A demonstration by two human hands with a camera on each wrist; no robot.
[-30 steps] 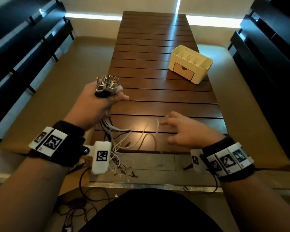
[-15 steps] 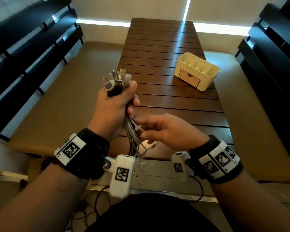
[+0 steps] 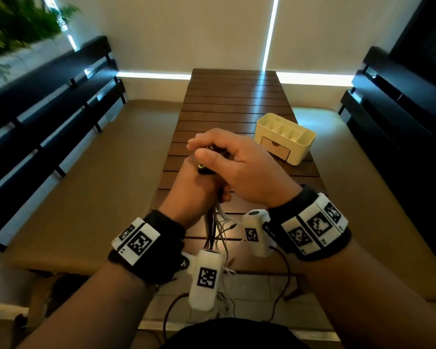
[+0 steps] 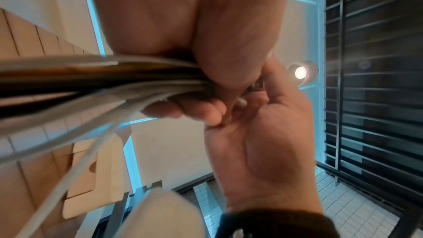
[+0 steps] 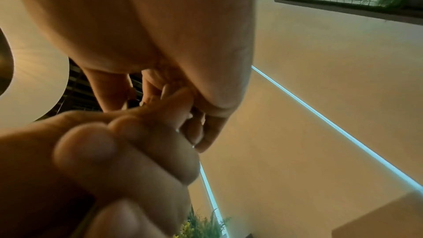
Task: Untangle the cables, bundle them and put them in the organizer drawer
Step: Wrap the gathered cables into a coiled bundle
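From the head camera, both forearms reach forward and meet above the near half of the tabletop (image 3: 237, 102). The left hand (image 3: 191, 195) is raised in a fist, its fingers clamped on the cables (image 3: 215, 230), whose loose ends hang down between the two wrists toward the tabletop's near edge. The right hand (image 3: 239, 165) arches over the top of that fist, its thumb and fingers curled down onto the dark plug ends sticking out there. The cream organizer (image 3: 300, 147) stands on the tabletop beyond and to the right of the hands, well apart from them, its small drawer (image 3: 275, 147) closed.

In the left wrist camera, the cables (image 4: 96, 80) run as one tight bunch into the closed left hand (image 4: 206, 30), with the right hand's palm (image 4: 270, 151) touching it.

In the right wrist camera, the right hand (image 5: 142, 24) curls its fingers (image 5: 213, 129) down against the blurred knuckles of the left hand (image 5: 103, 160); the cables are hidden here.
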